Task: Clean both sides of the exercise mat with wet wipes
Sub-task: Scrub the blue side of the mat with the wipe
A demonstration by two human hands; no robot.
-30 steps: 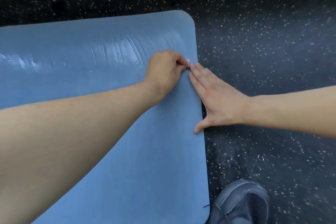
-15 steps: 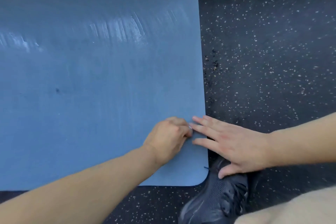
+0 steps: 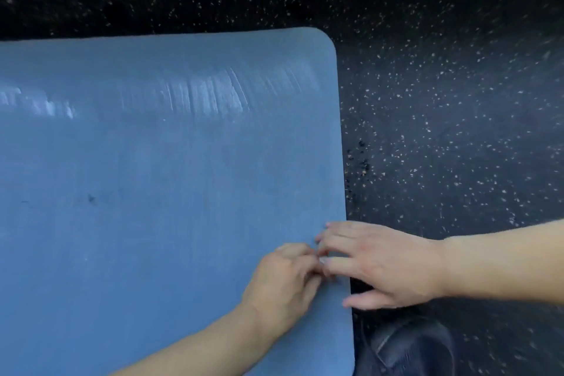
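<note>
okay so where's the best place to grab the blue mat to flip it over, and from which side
Probably the mat's right edge, approached from the bare floor side. That edge lies free, both hands, left and right, are already there, and the rounded far corner would lift easily.

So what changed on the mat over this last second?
Both hands slid together along the mat's right edge, from beside the far corner toward the near one. The left hand keeps its curled grip; the small white bit seen in it earlier is barely visible now. The right hand stays flat, fingers spread across the edge. The wet streaks are unchanged, and the shoe remains beside the near corner.
</note>
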